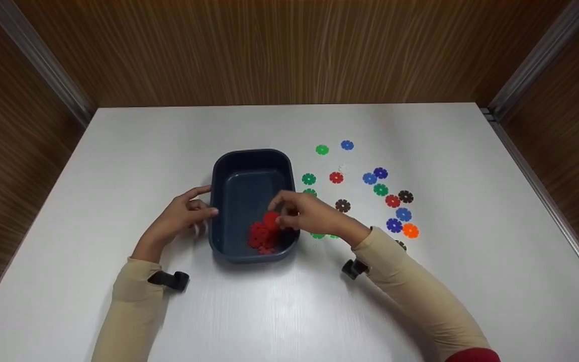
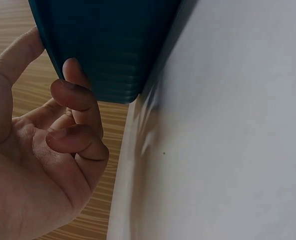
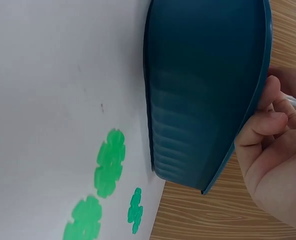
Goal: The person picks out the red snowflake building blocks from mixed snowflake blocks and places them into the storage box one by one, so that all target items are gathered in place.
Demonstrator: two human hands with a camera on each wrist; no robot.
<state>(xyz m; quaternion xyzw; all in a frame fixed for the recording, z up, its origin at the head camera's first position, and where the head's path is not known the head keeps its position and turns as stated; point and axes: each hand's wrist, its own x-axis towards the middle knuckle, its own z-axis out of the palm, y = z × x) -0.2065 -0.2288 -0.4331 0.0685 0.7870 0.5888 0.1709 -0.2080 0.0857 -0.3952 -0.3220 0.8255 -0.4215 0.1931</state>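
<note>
A dark blue tub (image 1: 242, 201) sits on the white table, with a pile of red notched plastic discs (image 1: 259, 235) in its near right corner. My left hand (image 1: 181, 216) holds the tub's left side, thumb at the rim and curled fingers against the outer wall, as the left wrist view also shows. My right hand (image 1: 309, 213) reaches over the right rim and pinches a brighter red disc (image 1: 271, 219) above the pile. In the right wrist view that hand's curled fingers are beyond the tub's rim, and the disc is hidden.
Right of the tub lie several loose discs: green (image 1: 322, 150), blue (image 1: 347, 145), red (image 1: 336, 177), brown (image 1: 343, 205) and orange (image 1: 410, 231). The right forearm passes over some of them. A wood-grain panel (image 1: 284, 55) stands behind the table.
</note>
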